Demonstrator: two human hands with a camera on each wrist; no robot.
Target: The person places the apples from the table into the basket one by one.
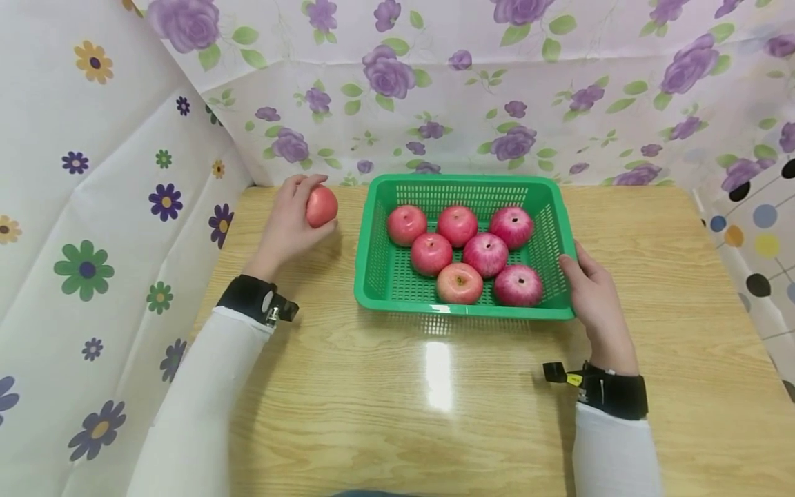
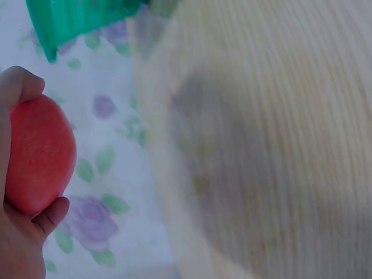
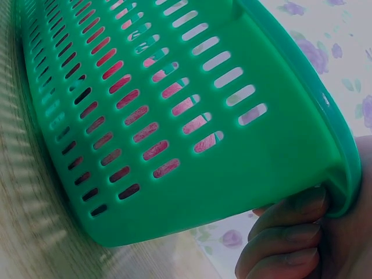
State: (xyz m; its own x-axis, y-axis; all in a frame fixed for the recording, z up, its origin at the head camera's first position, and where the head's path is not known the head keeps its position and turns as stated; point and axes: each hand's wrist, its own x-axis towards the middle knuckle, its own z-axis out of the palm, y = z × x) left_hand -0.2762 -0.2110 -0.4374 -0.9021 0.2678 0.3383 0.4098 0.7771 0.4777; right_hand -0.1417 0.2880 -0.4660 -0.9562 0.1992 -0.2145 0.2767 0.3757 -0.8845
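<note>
My left hand (image 1: 290, 224) holds a red apple (image 1: 322, 206) to the left of the basket, above the table's back left part. In the left wrist view, thumb and fingers wrap around that apple (image 2: 42, 154). My right hand (image 1: 594, 293) grips the right end of a green plastic basket (image 1: 466, 181), thumb over the rim. From the right wrist view, curled fingers (image 3: 288, 235) show under the rim, beside the slotted basket wall (image 3: 192, 174). Several apples lie inside the basket, some plain red like one apple (image 1: 406, 225), others darker and streaked like another apple (image 1: 518, 286).
The basket stands on a wood-grain table (image 1: 373, 414), close to its back edge. Behind it hangs a cloth with purple flowers (image 1: 388, 72). A flower-patterned sheet (image 1: 87, 269) lines the left side, and a dotted one (image 1: 764, 248) the right.
</note>
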